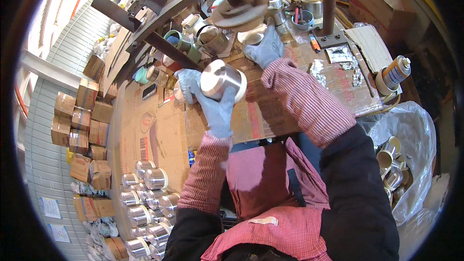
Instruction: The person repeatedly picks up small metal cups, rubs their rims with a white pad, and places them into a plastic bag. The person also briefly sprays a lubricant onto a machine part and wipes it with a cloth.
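My left hand point(212, 108), in a grey-blue work glove, is closed around a shiny metal canister point(218, 78) with a cream rim. The canister lies tilted, its rim to the right. Farther off and to the right, my gloved right hand point(267, 50) grips a pale, rounded piece point(251, 36), whose kind I cannot make out. Just beyond that piece is a worn round disc point(240, 12) on a machine shaft. Beside the left fingers, a small tan round object point(179, 92) is partly hidden.
Cardboard point(145, 121) covers the worktable. Several metal canisters point(155, 179) stand at lower left. Tins and pots point(212, 41) crowd the back. A metal post point(327, 0) rises at right, near a spray can point(397, 69) and a plastic bag point(418, 130) of metal pieces. Cartons point(88, 94) are stacked far left.
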`<state>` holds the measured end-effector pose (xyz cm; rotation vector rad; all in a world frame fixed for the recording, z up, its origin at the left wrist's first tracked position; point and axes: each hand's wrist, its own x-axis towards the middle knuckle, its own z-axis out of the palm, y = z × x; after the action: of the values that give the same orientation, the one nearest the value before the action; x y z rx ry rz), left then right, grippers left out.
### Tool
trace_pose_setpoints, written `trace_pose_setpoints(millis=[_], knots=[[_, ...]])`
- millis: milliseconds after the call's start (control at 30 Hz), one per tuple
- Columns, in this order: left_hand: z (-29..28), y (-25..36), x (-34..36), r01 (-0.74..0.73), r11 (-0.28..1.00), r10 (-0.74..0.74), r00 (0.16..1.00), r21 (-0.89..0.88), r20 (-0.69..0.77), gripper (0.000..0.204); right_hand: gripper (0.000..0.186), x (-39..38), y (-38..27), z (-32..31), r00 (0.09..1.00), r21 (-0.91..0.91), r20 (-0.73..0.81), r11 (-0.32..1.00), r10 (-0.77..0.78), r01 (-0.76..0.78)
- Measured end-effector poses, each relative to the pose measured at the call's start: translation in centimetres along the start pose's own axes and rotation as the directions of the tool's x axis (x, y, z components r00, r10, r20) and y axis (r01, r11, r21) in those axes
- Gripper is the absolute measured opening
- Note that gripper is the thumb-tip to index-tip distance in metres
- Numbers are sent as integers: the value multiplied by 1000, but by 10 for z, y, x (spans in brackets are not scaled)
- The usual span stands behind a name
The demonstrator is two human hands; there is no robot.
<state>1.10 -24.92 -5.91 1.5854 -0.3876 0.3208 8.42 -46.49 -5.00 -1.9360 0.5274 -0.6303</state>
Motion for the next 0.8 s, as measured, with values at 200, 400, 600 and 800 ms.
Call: trace_pose_setpoints(millis=[200,400,600,800], knots=[[47,-49,77,-43,994,65,972,102,-226,121,109,-61,-5,-48,991,550,-116,826,-68,121],[125,-85,104,-28,983,-3,986,180,167,88,106,-206,21,-177,997,678,76,733,10,-59],[112,-64,78,-57,941,-22,973,333,229,78,109,-279,49,-236,960,425,-180,897,216,-122],[-63,-11,6,14,985,-38,990,172,139,75,111,-330,150,-337,813,-46,-549,965,193,-260]])
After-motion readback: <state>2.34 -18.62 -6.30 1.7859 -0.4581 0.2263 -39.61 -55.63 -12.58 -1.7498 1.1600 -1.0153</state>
